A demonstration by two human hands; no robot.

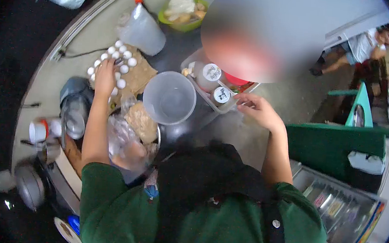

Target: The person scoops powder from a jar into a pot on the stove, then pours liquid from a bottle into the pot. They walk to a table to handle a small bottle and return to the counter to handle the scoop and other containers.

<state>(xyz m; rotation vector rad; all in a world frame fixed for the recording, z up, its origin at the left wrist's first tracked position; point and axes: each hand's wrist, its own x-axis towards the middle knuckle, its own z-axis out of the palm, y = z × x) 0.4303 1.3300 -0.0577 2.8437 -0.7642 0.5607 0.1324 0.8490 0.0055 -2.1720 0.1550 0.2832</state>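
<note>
My left hand point(106, 79) is over the white eggs point(121, 83) on a cardboard egg tray point(142, 75). Its fingers are drawn together, and a small greyish thing shows by the fingertips; I cannot tell what they hold. My right hand point(257, 110) has its fingers stretched out at the near right edge of a clear plastic bin point(227, 108). Inside the bin stand jars with handwritten white lids, one lid point(212, 72) behind the other lid point(221, 94). Between my hands sits an empty translucent round tub point(169, 98).
Plastic-bagged food point(129, 138) lies in a metal bowl near my left forearm. Behind are a red-capped plastic bottle point(143, 31) and a green bowl point(179, 25) of food. A glass-topped case point(336, 208) stands at right. A person point(362, 46) sits in the background.
</note>
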